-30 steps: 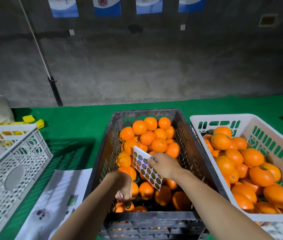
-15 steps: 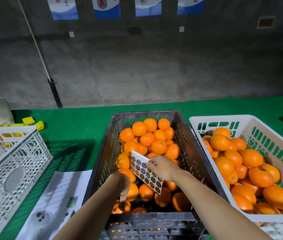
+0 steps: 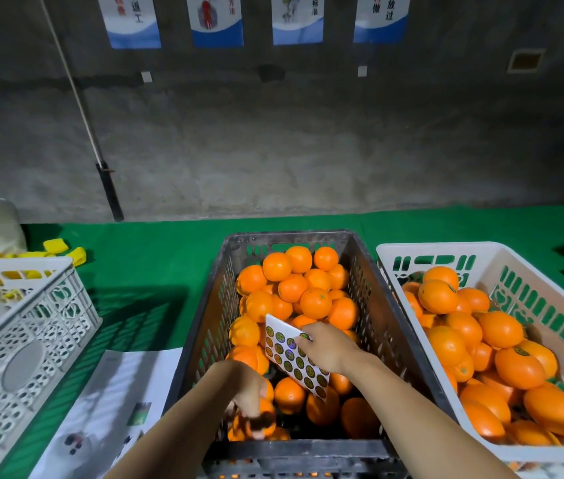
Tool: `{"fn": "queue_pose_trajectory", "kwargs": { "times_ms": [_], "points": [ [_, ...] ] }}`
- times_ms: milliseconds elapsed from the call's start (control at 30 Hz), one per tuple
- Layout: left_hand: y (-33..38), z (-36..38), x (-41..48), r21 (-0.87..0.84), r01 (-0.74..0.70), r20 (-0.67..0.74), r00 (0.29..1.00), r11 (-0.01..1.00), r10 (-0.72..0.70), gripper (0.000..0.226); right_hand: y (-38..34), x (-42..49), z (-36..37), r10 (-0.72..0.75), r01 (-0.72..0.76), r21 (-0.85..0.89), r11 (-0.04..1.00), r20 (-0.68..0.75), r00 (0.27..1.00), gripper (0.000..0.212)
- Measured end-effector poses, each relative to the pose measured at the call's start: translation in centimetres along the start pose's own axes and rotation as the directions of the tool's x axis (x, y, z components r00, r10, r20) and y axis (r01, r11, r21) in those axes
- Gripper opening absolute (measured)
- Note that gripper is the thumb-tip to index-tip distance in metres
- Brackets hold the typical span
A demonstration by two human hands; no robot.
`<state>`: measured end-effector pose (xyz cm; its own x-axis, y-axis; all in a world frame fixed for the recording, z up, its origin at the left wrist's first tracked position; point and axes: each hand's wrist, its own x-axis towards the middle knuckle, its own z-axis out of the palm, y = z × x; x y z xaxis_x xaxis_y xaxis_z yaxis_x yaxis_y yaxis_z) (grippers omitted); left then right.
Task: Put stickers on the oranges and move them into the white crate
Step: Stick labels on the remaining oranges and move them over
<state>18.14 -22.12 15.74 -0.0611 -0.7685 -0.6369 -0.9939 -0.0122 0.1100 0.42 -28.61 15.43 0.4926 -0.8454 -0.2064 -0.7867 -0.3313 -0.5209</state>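
A grey crate [image 3: 290,236] in the middle holds a heap of oranges [image 3: 315,302]. My left hand [image 3: 247,392] reaches down into its near left corner. Its fingers curl over an orange [image 3: 266,426], and the fingertips are blurred with a dark patch by them. My right hand [image 3: 328,347] hovers over the heap and pinches a white sticker sheet [image 3: 290,357] with rows of round dark stickers. The white crate [image 3: 473,248] stands to the right of the grey one, touching it. It is filled with oranges [image 3: 498,330], some with a sticker.
A white lattice crate [image 3: 32,326] stands at the left with yellow pieces [image 3: 63,247] behind it. A printed paper [image 3: 118,395] lies on the green cloth [image 3: 152,264] between the crates. A pole [image 3: 107,188] leans on the concrete wall.
My left hand has sunk a little lower into the crate's near corner, and its fingertips now blur. The right hand still holds the sheet in about the same place.
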Motion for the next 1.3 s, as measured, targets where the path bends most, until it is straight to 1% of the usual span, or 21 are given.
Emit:
{"fn": "queue_pose_trajectory", "kwargs": {
  "times_ms": [33,100,167,200,267,333,367,400,500,567,600,667,767,833,867,933,1000,1033,1100,1167,1300],
  "points": [
    [-0.4,-0.2,0.3,0.007,-0.077,0.051,0.996,0.997,0.076,0.066,0.2,0.2,-0.1,0.040,-0.040,-0.010,0.999,-0.004,0.999,0.039],
    [-1.2,-0.5,0.6,-0.164,-0.164,-0.075,0.985,0.973,0.154,0.078,0.9,0.7,-0.3,0.148,-0.148,-0.025,0.989,0.015,0.989,0.038],
    [-1.0,-1.4,0.5,-0.353,-0.309,-0.285,0.935,0.883,0.213,0.079,1.7,1.0,-0.4,0.229,-0.224,-0.067,0.972,0.075,0.971,0.030],
    [-0.4,-1.8,0.6,-0.449,-0.383,-0.404,0.893,0.807,0.198,0.080,1.9,1.1,-0.3,0.243,-0.234,-0.091,0.968,0.108,0.964,0.026],
    [0.5,-2.1,1.0,-0.569,-0.504,-0.575,0.808,0.649,0.123,0.077,1.9,1.2,-0.3,0.230,-0.216,-0.092,0.972,0.179,0.957,0.018],
    [1.1,-2.2,0.8,-0.599,-0.563,-0.657,0.752,0.569,0.052,0.070,1.5,1.1,-0.3,0.165,-0.178,0.027,0.984,0.250,0.954,0.017],
    [1.2,-2.1,0.5,-0.588,-0.569,-0.676,0.736,0.575,0.036,0.065,1.1,1.0,-0.4,0.126,-0.165,0.117,0.979,0.284,0.951,0.019],
    [1.2,-2.0,0.3,-0.558,-0.563,-0.696,0.717,0.609,0.026,0.062,0.8,0.8,-0.5,0.095,-0.157,0.184,0.970,0.308,0.947,0.023],
    [0.8,-1.7,0.3,-0.400,-0.509,-0.770,0.638,0.762,0.022,0.064,0.3,0.6,-0.3,-0.042,-0.053,0.293,0.955,0.311,0.950,0.058],
    [0.7,-1.7,0.3,-0.308,-0.448,-0.800,0.600,0.839,0.026,0.071,0.1,0.4,-0.3,-0.104,-0.010,0.355,0.935,0.303,0.947,0.071],
    [0.7,-1.7,0.4,-0.276,-0.408,-0.802,0.597,0.870,0.026,0.074,0.0,0.4,-0.3,-0.107,-0.019,0.386,0.922,0.302,0.947,0.067],
    [0.4,-1.6,0.6,-0.224,-0.347,-0.800,0.599,0.911,0.031,0.076,-0.2,0.3,-0.6,-0.113,-0.038,0.449,0.893,0.303,0.946,0.051],
    [0.4,-1.5,0.9,-0.215,-0.287,-0.799,0.602,0.934,0.001,0.076,-0.2,0.5,-0.3,-0.104,-0.048,0.497,0.867,0.274,0.956,0.036],
    [0.4,-1.4,1.2,-0.218,-0.188,-0.790,0.610,0.958,-0.060,0.073,0.0,0.7,0.0,-0.061,-0.041,0.524,0.851,0.175,0.983,0.037],
    [0.3,-1.3,1.3,-0.212,-0.127,-0.782,0.617,0.969,-0.090,0.071,0.0,0.8,0.0,-0.030,-0.028,0.549,0.835,0.096,0.995,0.037],
    [0.0,-1.2,1.5,-0.192,-0.045,-0.776,0.618,0.980,-0.124,0.068,0.2,1.0,-0.4,0.025,0.022,0.646,0.763,-0.063,0.998,0.040],
    [0.0,-1.1,1.8,-0.194,-0.050,-0.782,0.610,0.980,-0.124,0.070,0.1,1.2,-0.7,0.047,0.037,0.742,0.670,-0.092,0.995,0.054],
    [0.1,-1.1,1.8,-0.201,-0.077,-0.788,0.604,0.977,-0.114,0.071,0.1,1.3,-0.7,0.043,0.029,0.754,0.656,-0.076,0.996,0.060],
    [0.4,-1.1,1.9,-0.215,-0.150,-0.802,0.591,0.965,-0.087,0.071,-0.1,0.9,-0.6,0.036,-0.010,0.726,0.687,-0.021,0.999,0.062],
    [0.6,-1.1,1.8,-0.204,-0.209,-0.813,0.580,0.956,-0.047,0.070,-0.1,0.4,-0.6,0.020,-0.030,0.709,0.704,0.023,1.000,0.056],
    [0.6,-1.2,1.7,-0.204,-0.249,-0.817,0.576,0.947,-0.025,0.075,-0.3,0.1,-1.3,0.019,-0.035,0.747,0.664,0.030,0.999,0.069]
  ]
}}
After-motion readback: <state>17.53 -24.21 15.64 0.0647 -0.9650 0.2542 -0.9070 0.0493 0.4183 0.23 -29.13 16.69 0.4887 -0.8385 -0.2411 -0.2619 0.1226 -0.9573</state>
